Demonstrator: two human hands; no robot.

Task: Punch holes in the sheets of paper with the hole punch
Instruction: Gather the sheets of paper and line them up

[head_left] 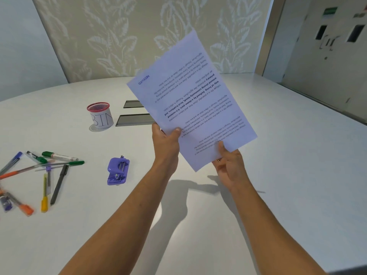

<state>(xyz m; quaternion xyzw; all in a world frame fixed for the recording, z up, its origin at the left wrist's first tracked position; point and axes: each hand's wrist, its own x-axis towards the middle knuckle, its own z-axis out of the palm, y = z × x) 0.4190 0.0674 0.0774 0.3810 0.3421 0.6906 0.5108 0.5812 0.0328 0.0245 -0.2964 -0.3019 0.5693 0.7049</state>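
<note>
White paper (190, 100), printed with text that reads upside down to us, is lifted off the surface (278, 175) and tilted, its far corner raised toward the patterned wall (139, 36). We hold it by its near edge with both hands. Our left hand (165, 143) grips the near left part of the paper, thumb curled over the printed face and the fingers hidden behind it. Our right hand (228, 165) pinches the near right corner of the paper, thumb pressed on top and fingers underneath; a ring shows on one finger. We cannot tell whether we hold one sheet or several, though the far edge looks slightly uneven.

Left of the paper and below it, the purple punch (118, 171) lies on the surface, apart from both hands and nearer the left hand than the right. Farther left of the paper, pens (45, 171) lie scattered on the surface, with green, orange, yellow, blue and black among them. A cup (100, 116) with a red mesh rim and a label reading BIN stands left of the paper, beyond the punch. Two dark slots (135, 120) are set in the surface just left of the paper, partly hidden behind it. A grey door (327, 56) stands to the right of the paper, beyond the surface.
</note>
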